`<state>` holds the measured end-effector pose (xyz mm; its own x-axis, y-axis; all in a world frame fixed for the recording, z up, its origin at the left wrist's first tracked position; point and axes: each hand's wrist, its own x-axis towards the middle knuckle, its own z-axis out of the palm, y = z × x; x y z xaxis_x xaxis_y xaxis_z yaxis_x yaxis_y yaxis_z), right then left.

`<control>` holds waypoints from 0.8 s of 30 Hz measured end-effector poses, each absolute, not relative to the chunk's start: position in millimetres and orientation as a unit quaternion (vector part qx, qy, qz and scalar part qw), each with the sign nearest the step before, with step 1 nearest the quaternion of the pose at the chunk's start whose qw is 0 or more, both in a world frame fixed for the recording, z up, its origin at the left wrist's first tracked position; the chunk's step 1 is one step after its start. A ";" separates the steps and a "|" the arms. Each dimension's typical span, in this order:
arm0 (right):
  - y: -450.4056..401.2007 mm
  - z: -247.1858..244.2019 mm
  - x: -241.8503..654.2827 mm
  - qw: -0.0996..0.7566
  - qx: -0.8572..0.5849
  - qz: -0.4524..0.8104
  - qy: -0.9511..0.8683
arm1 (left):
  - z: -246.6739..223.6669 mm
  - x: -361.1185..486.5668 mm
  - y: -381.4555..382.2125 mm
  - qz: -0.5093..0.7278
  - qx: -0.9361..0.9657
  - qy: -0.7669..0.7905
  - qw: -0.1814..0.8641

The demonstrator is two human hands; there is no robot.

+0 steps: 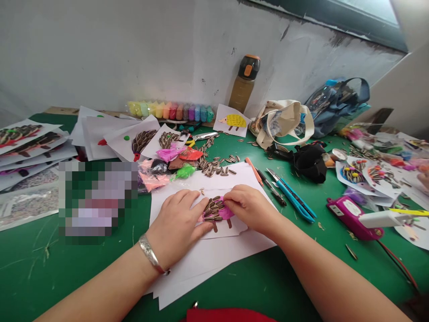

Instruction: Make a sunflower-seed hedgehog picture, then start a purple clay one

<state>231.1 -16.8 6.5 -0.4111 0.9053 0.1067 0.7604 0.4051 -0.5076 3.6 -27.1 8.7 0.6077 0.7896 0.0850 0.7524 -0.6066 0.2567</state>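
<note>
A small white card (231, 230) lies on a stack of white paper (201, 255). On it is a pink clay animal shape (227, 213) with brown legs, its left part covered by rows of striped sunflower seeds (212, 208). My left hand (179, 223) rests flat on the card's left side, thumb and forefinger apart beside the seeds. At the shape's upper right, my right hand (250, 205) has its fingertips pinched together against the pink clay. Whatever those fingertips hold is hidden.
Loose sunflower seeds (214, 167) lie behind the paper, near clay packets (169, 152) and scissors (204, 136). A blue utility knife (295, 197) and pen (271, 187) sit right. Farther right are a magenta glue-gun-like device (355, 214) and another person's hand (424, 176).
</note>
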 end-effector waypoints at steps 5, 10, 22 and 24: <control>-17.9 3.6 227.4 0.182 -0.497 0.178 -0.830 | 8.1 3.9 -27.4 0.100 0.891 0.431 0.097; -18.3 4.1 226.7 0.191 -0.495 0.183 -0.828 | 7.3 3.6 -27.8 0.101 0.890 0.434 0.095; -18.3 6.7 229.0 0.200 -0.491 0.209 -0.822 | 7.5 3.2 -26.8 0.099 0.891 0.433 0.095; -13.2 10.0 233.5 0.218 -0.507 0.207 -0.808 | 7.9 3.1 -26.9 0.100 0.890 0.434 0.095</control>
<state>233.5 -13.2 10.0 -0.3904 0.9096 0.1425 0.7295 0.4000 -0.5548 3.1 -26.9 7.9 0.6040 0.7912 0.0959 0.7529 -0.6059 0.2570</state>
